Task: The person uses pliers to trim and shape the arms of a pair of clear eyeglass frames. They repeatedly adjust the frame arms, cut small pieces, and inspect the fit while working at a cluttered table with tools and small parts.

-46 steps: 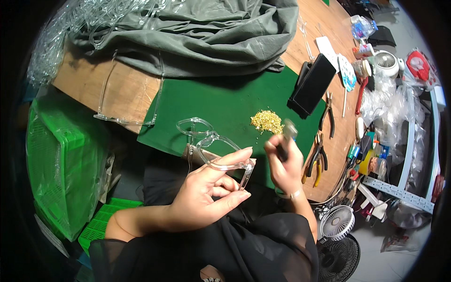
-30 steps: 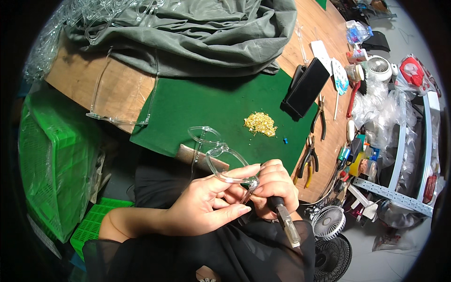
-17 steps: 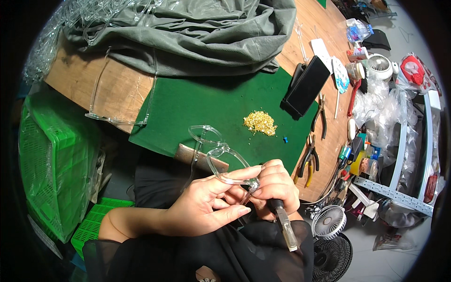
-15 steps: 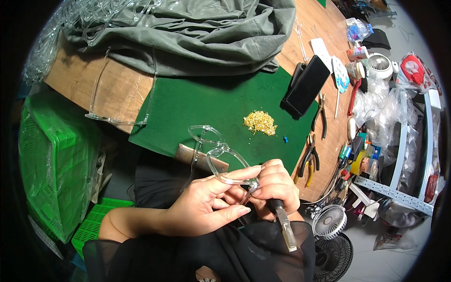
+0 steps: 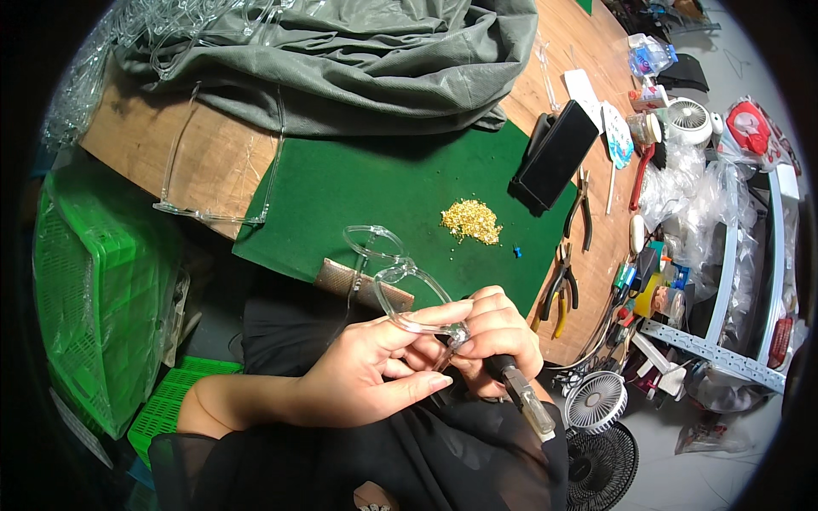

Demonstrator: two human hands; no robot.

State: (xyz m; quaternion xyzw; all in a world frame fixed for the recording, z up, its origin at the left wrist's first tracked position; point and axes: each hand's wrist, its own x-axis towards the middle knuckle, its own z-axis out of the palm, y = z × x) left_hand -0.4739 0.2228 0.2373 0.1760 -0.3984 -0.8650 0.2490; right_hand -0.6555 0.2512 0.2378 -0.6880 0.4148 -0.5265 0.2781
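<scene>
My left hand (image 5: 366,370) pinches a clear eyeglass frame (image 5: 419,271) by the end of one rim, its two round rims reaching up and left over the mat's near edge. Close against it, my right hand (image 5: 498,341) is closed around a tool (image 5: 528,404) with a black grip and a flat metal end that points down and right. The fingers of my right hand meet the frame's hinge corner. Whatever lies between the fingertips there is hidden. On the green mat (image 5: 358,179) beyond my hands lies a pile of tiny gold-coloured parts (image 5: 471,221), with a small blue piece (image 5: 517,252) beside it.
Two pairs of pliers (image 5: 562,285) (image 5: 580,209) lie right of the mat, near a black phone (image 5: 558,157). Grey cloth (image 5: 341,77) and piled clear frames (image 5: 111,60) cover the far left. Another clear frame (image 5: 179,209) rests on the wood. Green crates (image 5: 94,289) stand at left.
The tool in my right hand has swung, its metal end shifting right and slightly up. My left hand and the eyeglass frame have hardly moved.
</scene>
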